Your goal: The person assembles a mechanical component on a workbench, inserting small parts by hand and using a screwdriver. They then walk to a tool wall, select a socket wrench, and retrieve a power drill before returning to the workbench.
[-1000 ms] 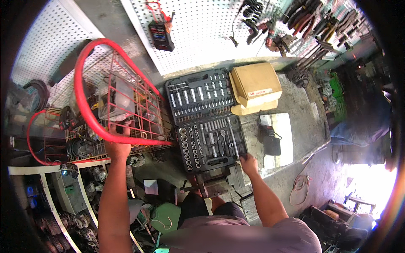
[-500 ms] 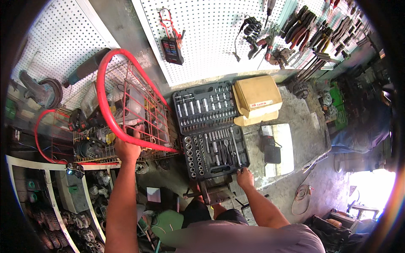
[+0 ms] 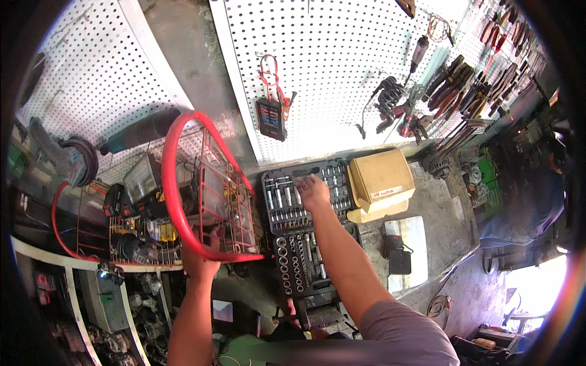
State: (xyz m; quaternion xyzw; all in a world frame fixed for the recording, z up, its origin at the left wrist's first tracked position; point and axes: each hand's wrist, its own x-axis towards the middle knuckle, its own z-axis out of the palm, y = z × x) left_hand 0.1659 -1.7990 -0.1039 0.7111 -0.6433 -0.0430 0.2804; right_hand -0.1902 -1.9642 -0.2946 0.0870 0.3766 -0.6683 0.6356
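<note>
A black case [image 3: 266, 213] holding a socket set lies unfolded on the workbench, with rows of sockets [image 3: 282, 262] in its near half and longer sockets and bits in its far half. Over the far half hovers my right hand [image 3: 315, 194], fingers stretched out and holding nothing; my forearm covers part of the tools. My left hand [image 3: 201, 261] reaches behind the lower part of the thick red rim [image 3: 171, 177] of a wire basket [image 3: 232, 201]. That rim and the shadow hide most of its fingers, so its grip does not show.
Right of the case are a yellowish cardboard box [image 3: 383, 177] and a black device [image 3: 398, 259] on a white sheet [image 3: 417, 244]. Power tools crowd the rack at left, above shelves of parts [image 3: 122, 341]. Pliers [image 3: 448, 79] hang on the white pegboard [image 3: 329, 43].
My right hand has left the case's near right corner and moved up over its far half. The view has shifted, so everything sits lower; my left hand remains by the red rim.
</note>
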